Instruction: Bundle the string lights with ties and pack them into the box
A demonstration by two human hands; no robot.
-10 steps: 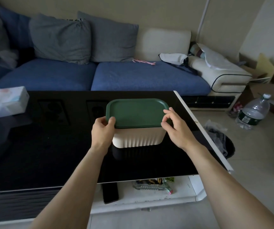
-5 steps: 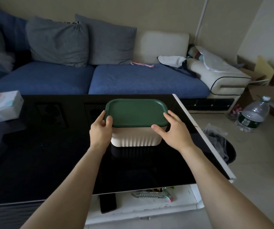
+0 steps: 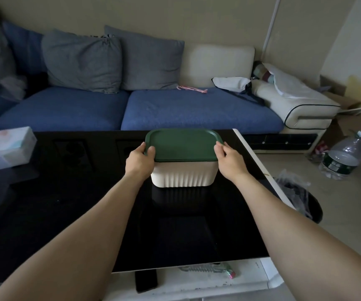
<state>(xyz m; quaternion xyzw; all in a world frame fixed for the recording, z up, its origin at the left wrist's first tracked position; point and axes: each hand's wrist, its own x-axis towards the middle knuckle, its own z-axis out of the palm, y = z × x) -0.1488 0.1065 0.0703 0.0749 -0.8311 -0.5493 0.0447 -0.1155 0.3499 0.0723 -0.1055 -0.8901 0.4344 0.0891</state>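
Observation:
A cream ribbed box stands on the black glossy table, covered by a dark green lid. My left hand grips the lid's left edge, thumb on top and fingers curled under the rim. My right hand pinches the lid's right edge with curled fingers. The closed lid hides the inside of the box, and no string lights or ties show.
A tissue pack lies at the table's left end. Behind is a blue sofa with grey cushions. On the floor at right stand a large water bottle and a black bin. The table's white right edge is close to the box.
My right hand went from flat against the lid's front right corner to pinching its right edge. My left hand stayed on the left edge. The view tilted slightly.

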